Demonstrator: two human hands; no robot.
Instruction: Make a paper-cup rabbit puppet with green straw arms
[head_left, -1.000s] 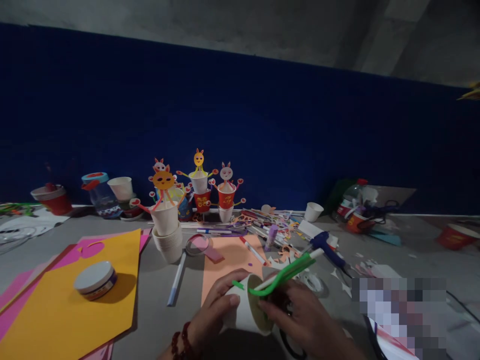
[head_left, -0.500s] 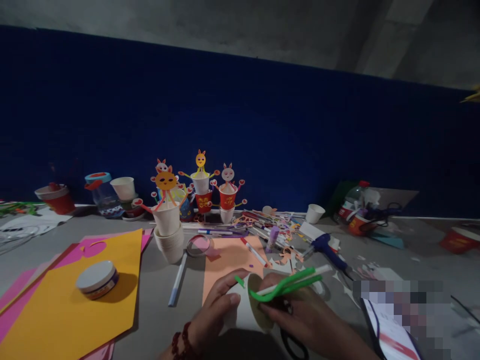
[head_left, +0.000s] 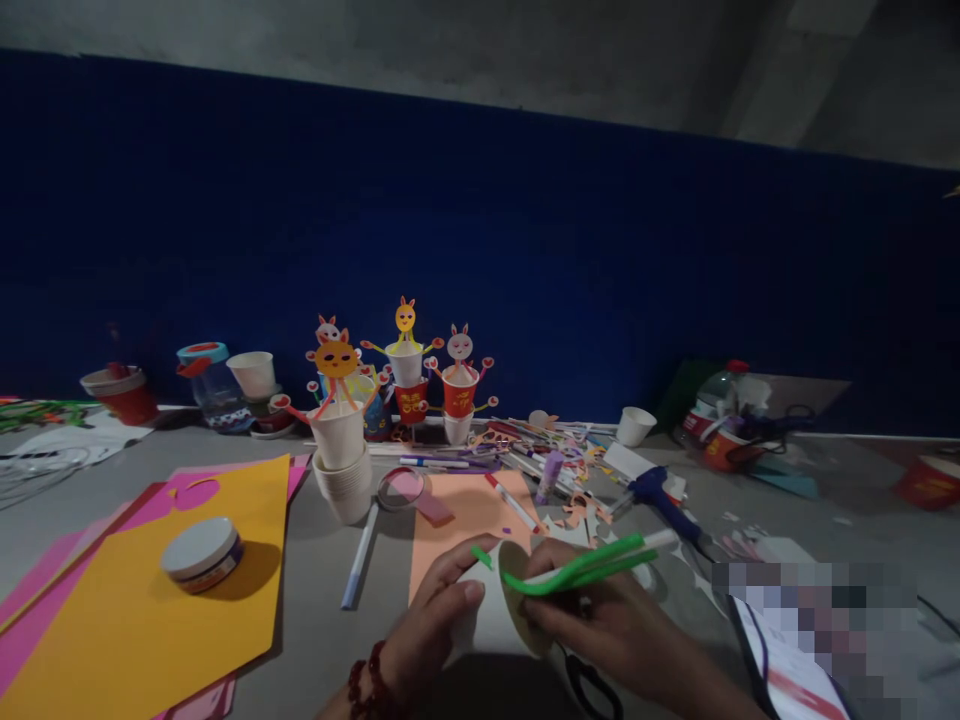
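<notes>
My left hand [head_left: 442, 610] is wrapped round a white paper cup [head_left: 487, 625] tipped on its side, its mouth facing right. A short green end pokes out through the cup's wall near my left fingertips. At the mouth, my right hand [head_left: 592, 610] pinches a bent green pipe cleaner [head_left: 600, 567] together with a thin white stick [head_left: 658, 540]. The green piece runs into the cup, and its far part inside is hidden. Below my right hand show the black handles of scissors [head_left: 592, 690]; whether the hand touches them I cannot tell.
Several paper-cup figures [head_left: 337, 430] stand behind, left of centre. Orange paper [head_left: 240, 610] and a round white tub [head_left: 202, 553] lie left. A blue glue gun [head_left: 664, 500], pens, a purple glue stick [head_left: 551, 475] and paper scraps are beyond my hands. A phone [head_left: 780, 650] lies right.
The green pipe cleaner's curve at the cup's mouth has drawn flatter and further into the cup. Slightly more green shows outside the wall. The whole view has shifted slightly.
</notes>
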